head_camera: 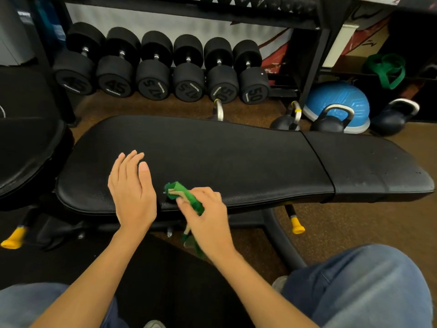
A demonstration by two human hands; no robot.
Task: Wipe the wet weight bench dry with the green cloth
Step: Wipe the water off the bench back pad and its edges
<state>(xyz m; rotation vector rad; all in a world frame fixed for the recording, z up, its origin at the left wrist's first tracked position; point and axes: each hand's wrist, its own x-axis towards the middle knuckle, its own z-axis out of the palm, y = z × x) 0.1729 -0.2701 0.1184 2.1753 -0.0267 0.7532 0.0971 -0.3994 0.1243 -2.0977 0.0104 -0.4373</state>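
The black padded weight bench (236,157) lies flat across the middle of the view, with fine droplets showing along its near edge and right section. My right hand (208,216) is closed around the bunched green cloth (183,194), which sticks out of the fist over the bench's near edge; a strip of it hangs below the hand. My left hand (132,188) hovers flat over the bench's left part, fingers apart and holding nothing, just left of the cloth.
Several black dumbbells (156,69) line the floor behind the bench under a rack. Kettlebells (331,120) and a blue balance dome (338,102) sit at the back right. Another black pad (28,138) stands at the left. My knees in blue jeans (359,287) are in front.
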